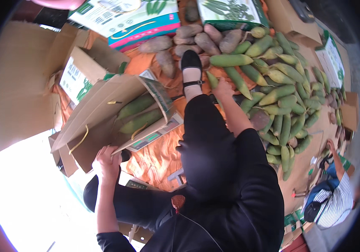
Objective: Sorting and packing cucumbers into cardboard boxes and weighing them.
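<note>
Head view: left hand [107, 161] is gripping the cardboard box [104, 113] flap, tilting it open for loading; right hand [223, 89] is closing around a green corn cob [212, 80] beside the pile [281, 96].

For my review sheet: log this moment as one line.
left hand: holds open box | right hand: grips corn cob | box: two cobs inside | corn pile: right

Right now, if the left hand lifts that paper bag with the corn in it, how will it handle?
The paper bag lies on its side with its mouth open, so the corn cobs inside would probably slide or roll out unless it is tipped upright. Its thin walls look likely to sag. The left hand grips only an edge, so it may tear.
</note>
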{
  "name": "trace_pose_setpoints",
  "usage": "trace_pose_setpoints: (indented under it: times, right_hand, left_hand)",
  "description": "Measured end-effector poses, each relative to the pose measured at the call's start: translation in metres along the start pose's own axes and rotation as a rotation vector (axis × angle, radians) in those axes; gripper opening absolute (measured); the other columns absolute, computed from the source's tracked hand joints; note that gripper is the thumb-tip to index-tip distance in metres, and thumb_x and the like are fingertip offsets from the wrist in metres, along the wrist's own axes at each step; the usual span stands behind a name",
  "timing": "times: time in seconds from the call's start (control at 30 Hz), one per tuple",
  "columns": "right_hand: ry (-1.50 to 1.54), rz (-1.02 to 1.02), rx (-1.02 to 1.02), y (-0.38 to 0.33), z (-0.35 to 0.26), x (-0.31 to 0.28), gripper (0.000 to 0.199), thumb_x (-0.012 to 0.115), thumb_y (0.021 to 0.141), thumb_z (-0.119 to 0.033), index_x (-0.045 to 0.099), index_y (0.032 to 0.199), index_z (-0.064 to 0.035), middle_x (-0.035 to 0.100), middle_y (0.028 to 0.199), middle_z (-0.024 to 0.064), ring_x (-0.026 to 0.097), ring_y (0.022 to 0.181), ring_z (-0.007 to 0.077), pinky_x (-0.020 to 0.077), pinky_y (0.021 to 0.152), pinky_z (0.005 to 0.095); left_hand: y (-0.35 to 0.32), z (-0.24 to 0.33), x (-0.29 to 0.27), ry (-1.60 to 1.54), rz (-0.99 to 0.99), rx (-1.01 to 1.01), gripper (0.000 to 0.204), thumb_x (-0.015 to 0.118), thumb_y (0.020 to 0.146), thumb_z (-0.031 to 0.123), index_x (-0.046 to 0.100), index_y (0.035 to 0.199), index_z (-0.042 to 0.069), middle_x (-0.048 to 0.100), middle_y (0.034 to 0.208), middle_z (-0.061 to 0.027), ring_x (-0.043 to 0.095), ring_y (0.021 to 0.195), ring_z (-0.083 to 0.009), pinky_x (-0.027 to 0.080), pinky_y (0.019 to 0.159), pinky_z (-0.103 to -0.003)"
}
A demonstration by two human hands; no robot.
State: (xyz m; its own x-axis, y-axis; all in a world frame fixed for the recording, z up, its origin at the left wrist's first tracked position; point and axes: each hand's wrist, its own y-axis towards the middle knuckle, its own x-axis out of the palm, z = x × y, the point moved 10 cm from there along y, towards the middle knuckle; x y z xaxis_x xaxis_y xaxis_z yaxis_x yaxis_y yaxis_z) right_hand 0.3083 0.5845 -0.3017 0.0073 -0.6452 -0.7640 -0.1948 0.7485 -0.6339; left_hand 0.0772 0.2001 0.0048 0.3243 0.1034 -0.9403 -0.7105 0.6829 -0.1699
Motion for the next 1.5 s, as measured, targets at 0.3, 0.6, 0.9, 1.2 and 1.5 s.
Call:
trace_pose_setpoints:
  times: [0.3,0.6,0.9,1.2,1.5]
  right_hand:
    - [0.578,0.155,-0.392,-0.03,0.04,-0.029,0.069,0.078,0.064,-0.011,0.042,0.122,-0.0058,0.056,0.114,0.0121,0.056,0.107,0.032,0.0461,0.088,0.0411]
    - [0.954,0.199,-0.937,-0.197,-0.063,-0.232,0.077,0.074,0.067,-0.001,0.037,0.134,-0.002,0.052,0.124,0.0127,0.052,0.114,0.0211,0.0435,0.095,0.0345]
    - [1.232,-0.145,-1.318,-0.38,-0.199,-0.27,0.064,0.078,0.068,-0.004,0.042,0.12,-0.0007,0.056,0.108,0.0088,0.059,0.096,0.0172,0.0491,0.087,0.0322]
    - [1.524,-0.222,-0.464,-0.315,-0.274,-0.059,0.069,0.078,0.054,0.006,0.041,0.112,0.0054,0.053,0.108,0.0206,0.056,0.101,0.0275,0.0487,0.085,0.0369]
    - [1.331,-0.409,-0.367,-0.303,-0.322,0.028,0.022,0.069,0.069,-0.002,0.061,0.088,0.0057,0.064,0.084,0.0204,0.065,0.069,0.0262,0.0476,0.046,0.0368]
  left_hand:
    - [-0.001,0.003,-0.007,0.05,0.042,0.018,0.009,0.066,0.074,0.013,0.066,0.082,0.008,0.063,0.08,-0.0066,0.062,0.079,-0.0264,0.05,0.069,-0.037]
    - [-0.01,-0.003,-0.007,0.111,0.046,0.033,0.012,0.067,0.074,0.016,0.064,0.083,0.009,0.062,0.081,-0.0072,0.061,0.081,-0.0273,0.05,0.07,-0.039]
    - [-0.016,-0.003,-0.007,0.096,0.084,0.052,0.013,0.067,0.075,0.017,0.061,0.082,0.008,0.061,0.083,-0.0079,0.06,0.085,-0.0281,0.049,0.073,-0.04]
    - [-0.018,0.004,-0.001,0.154,0.133,0.128,0.017,0.07,0.072,0.014,0.055,0.077,0.006,0.06,0.082,-0.0104,0.059,0.085,-0.0311,0.049,0.071,-0.042]
    - [-0.009,0.023,0.003,-0.048,0.179,0.182,0.014,0.063,0.075,0.005,0.06,0.089,0.004,0.062,0.079,-0.015,0.06,0.079,-0.0351,0.049,0.069,-0.044]
